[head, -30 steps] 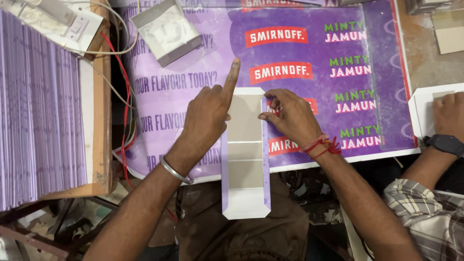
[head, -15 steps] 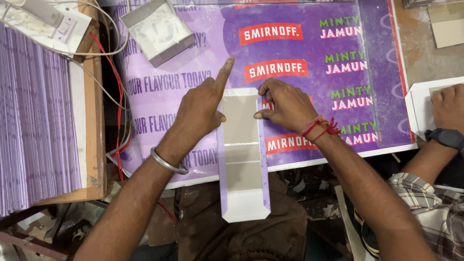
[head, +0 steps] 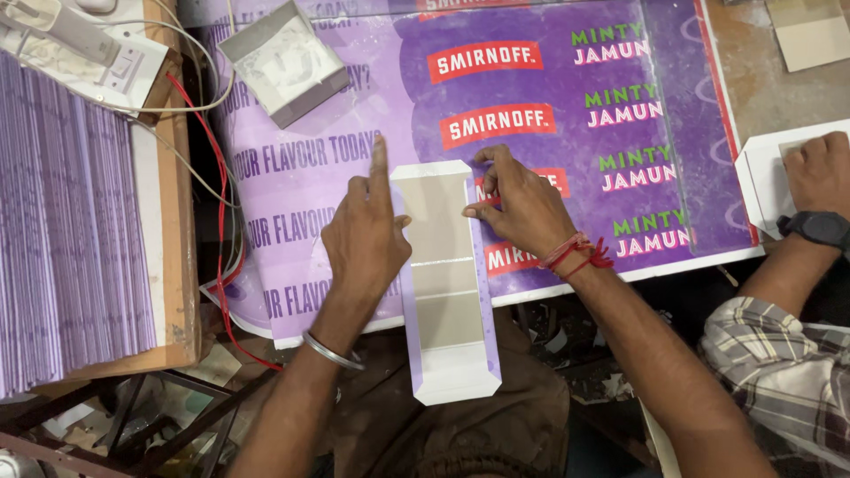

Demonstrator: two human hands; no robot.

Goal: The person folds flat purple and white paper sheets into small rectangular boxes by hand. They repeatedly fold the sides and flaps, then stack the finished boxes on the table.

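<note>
Both hands are pressing open-palmed on a flat cardboard box blank [head: 447, 283] lying between them: left hand [head: 365, 239] has slid nearer, forefinger extended; right hand [head: 518, 205] is still creasing its edge.

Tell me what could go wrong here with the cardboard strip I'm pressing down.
The cardboard strip hangs well past the table edge toward your lap; only the left hand and right hand pin its far end, so it might tip or slide off if you let go. Pressing unevenly could skew the fold. The red wire beside your left forearm might snag.
</note>
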